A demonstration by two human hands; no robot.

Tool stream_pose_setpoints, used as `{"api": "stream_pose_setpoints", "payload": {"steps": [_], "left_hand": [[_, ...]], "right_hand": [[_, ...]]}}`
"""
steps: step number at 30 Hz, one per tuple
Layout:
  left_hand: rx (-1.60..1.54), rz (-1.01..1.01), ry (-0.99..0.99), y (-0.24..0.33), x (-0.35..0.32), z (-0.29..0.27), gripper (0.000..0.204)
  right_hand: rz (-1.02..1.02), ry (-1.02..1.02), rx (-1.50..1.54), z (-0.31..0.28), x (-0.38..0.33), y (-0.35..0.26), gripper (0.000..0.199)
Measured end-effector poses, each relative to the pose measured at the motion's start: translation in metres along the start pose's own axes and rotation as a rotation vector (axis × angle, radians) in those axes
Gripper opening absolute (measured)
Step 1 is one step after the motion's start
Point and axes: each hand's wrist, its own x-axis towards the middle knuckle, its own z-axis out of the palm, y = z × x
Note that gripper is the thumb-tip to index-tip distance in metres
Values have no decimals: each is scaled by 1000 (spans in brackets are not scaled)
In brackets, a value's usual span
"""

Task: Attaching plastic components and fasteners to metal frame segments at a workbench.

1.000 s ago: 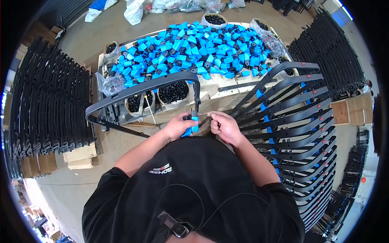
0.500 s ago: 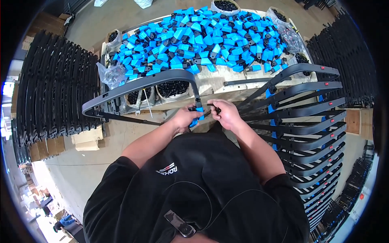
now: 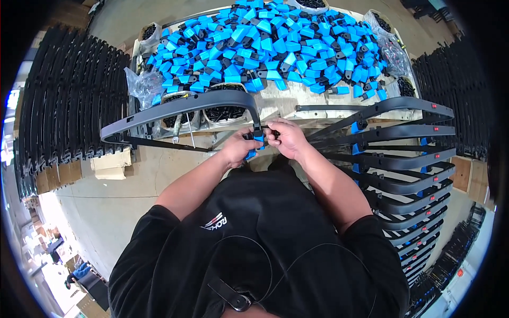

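Observation:
My left hand (image 3: 238, 147) is closed round a blue-and-black plastic end piece (image 3: 258, 140), fitted at the lower end of a black curved frame (image 3: 183, 108). Another bit of blue shows below its fingers. Beside that joint, my right hand (image 3: 288, 139) pinches a thin black pin-like piece (image 3: 266, 126), its tip meeting the joint from the right. More small black pieces (image 3: 277, 134) are tucked under the curled fingers, partly hidden. The frame reaches out to the left above the table's near edge.
A large heap of blue-and-black end pieces (image 3: 265, 45) covers the table (image 3: 289, 100). Bags of small black parts (image 3: 225, 113) line its near side, with a wrench (image 3: 176, 128) and a screwdriver (image 3: 190, 130) alongside. Stacked frames stand at the right (image 3: 408, 159) and left (image 3: 74, 100).
My right hand has moved left, bringing the black pin-like piece from a gap away up to the joint. My left hand keeps its hold; the whole view has shifted slightly.

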Motion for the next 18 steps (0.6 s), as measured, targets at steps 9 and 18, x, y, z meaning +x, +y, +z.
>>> {"api": "stream_pose_setpoints", "payload": {"steps": [9,18], "left_hand": [[109,-20,99,1,-3,-5,50],[475,-31,140,13,-21,-19,35]], "right_hand": [[100,-83,-73,3,12,9,16],[226,-10,-64,3,-1,13,37]]}}
